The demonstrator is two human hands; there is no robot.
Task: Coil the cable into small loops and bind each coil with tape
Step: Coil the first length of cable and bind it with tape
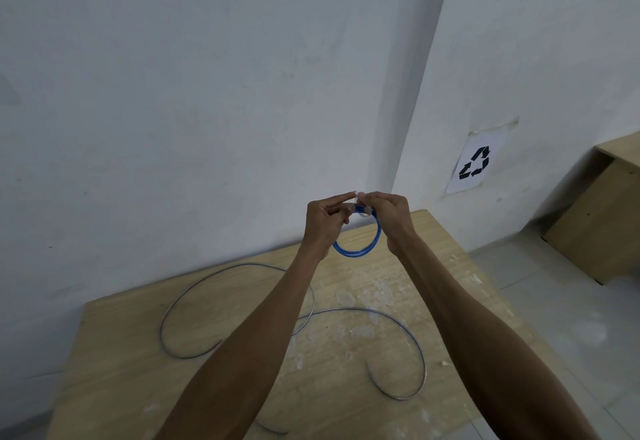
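Head view: white wall [207,93]; wooden counter [433,252] against it, carrying loose grey cable [242,264] in wide curves; recycling sign [476,162] on the wall at right; blue cable coil [356,253], raised above the counter's far end; left hand [323,221] and right hand [391,217], both pinching the coil's top; clear tape [365,212] at that spot.

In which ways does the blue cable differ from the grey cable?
The blue cable is wound into a small tight coil; the grey cable sprawls in wide open curves. The blue cable is held up by the left hand and right hand; the grey cable lies on the table. Both are thin and curved.
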